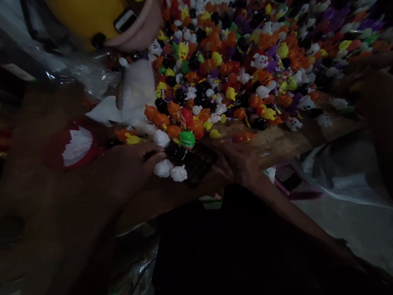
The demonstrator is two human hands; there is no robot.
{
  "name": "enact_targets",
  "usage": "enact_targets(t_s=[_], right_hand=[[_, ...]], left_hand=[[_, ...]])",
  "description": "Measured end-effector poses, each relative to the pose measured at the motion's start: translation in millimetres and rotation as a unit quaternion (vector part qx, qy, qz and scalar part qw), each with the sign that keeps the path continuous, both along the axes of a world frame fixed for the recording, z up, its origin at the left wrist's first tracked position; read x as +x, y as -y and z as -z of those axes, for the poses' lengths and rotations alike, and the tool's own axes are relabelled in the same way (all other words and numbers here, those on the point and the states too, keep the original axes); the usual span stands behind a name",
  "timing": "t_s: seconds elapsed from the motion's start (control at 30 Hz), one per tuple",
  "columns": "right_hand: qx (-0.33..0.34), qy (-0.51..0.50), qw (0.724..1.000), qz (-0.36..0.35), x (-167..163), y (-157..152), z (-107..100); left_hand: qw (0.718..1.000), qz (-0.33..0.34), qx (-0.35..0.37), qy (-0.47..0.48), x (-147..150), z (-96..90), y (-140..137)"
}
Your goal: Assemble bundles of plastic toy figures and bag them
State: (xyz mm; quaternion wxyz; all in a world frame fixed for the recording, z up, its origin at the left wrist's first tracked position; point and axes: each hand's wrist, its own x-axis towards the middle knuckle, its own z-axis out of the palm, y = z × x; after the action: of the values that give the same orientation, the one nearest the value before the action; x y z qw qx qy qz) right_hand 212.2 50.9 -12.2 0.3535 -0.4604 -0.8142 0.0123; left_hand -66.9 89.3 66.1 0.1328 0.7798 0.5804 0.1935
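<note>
In the head view a dark rack with a grid of slots (pixel 201 162) is low at the table's front edge. My right hand (pixel 237 161) grips the rack's right side. At its left is my left hand (pixel 132 165), thumb and forefinger drawn together; what they pinch is too dark to make out. Beside these fingertips are white toy heads (pixel 163 168), another rounded white head (pixel 161 139) and a green toy head (pixel 187 139). Shadow hides whatever lies under the heads.
A large heap of colourful small toy figures (pixel 217 59) covers the table (pixel 282 141). Back left are a big yellow toy (pixel 90 18) and clear plastic wrap (pixel 99 73). A red round item (pixel 78 147) lies left. Another person's arm (pixel 385 110) reaches in from the right.
</note>
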Motion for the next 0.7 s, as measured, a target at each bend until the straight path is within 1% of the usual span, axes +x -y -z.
enact_targets(t_s=[0.07, 0.13, 0.2, 0.23, 0.3, 0.37, 0.4, 0.43, 0.47, 0.5, 0.53, 0.6, 0.67, 0.7], right_hand=[[-0.022, 0.066, 0.996, 0.054, 23, -4, 6], [-0.068, 0.140, 0.984, 0.084, 38, -15, 13], [-0.105, 0.190, 0.972, 0.088, 46, -27, 18], [-0.112, 0.198, 0.970, 0.085, 47, -32, 18], [-0.098, 0.180, 0.976, 0.071, 47, -37, 16], [-0.069, 0.115, 0.990, 0.050, 44, -36, 8], [-0.057, 0.066, 0.995, 0.043, 42, -33, 4], [-0.051, 0.009, 0.998, 0.042, 38, -30, 1], [-0.050, -0.058, 0.996, 0.046, 34, -27, -1], [-0.057, -0.134, 0.988, 0.053, 29, -24, -1], [-0.075, -0.209, 0.973, 0.059, 23, -22, 1], [-0.138, -0.332, 0.931, 0.059, 12, -19, 12], [-0.206, -0.392, 0.895, 0.054, 6, -17, 25], [-0.232, -0.396, 0.887, 0.055, 7, -16, 30]], left_hand=[[1.000, -0.003, 0.004, 0.001, 0, 2.8, 0], [1.000, -0.012, 0.002, -0.003, 0, 3.2, 3], [0.999, -0.045, 0.020, 0.003, -1, 0.9, 9], [0.997, -0.066, 0.042, 0.009, -1, -1.0, 13], [0.988, -0.114, 0.102, 0.022, -4, -4.7, 25], [0.973, -0.154, 0.169, 0.025, -7, -7.2, 38], [0.966, -0.160, 0.200, 0.020, -7, -7.6, 44], [0.963, -0.149, 0.223, 0.016, -6, -7.5, 49], [0.966, -0.114, 0.233, 0.011, -4, -6.6, 53], [0.971, -0.061, 0.233, 0.004, 0, -4.9, 54], [0.974, -0.005, 0.226, -0.004, 5, -2.1, 54], [0.976, 0.081, 0.203, -0.016, 16, 7.4, 50], [0.974, 0.117, 0.192, -0.021, 25, 21.2, 44], [0.973, 0.125, 0.194, -0.019, 27, 28.8, 42]])
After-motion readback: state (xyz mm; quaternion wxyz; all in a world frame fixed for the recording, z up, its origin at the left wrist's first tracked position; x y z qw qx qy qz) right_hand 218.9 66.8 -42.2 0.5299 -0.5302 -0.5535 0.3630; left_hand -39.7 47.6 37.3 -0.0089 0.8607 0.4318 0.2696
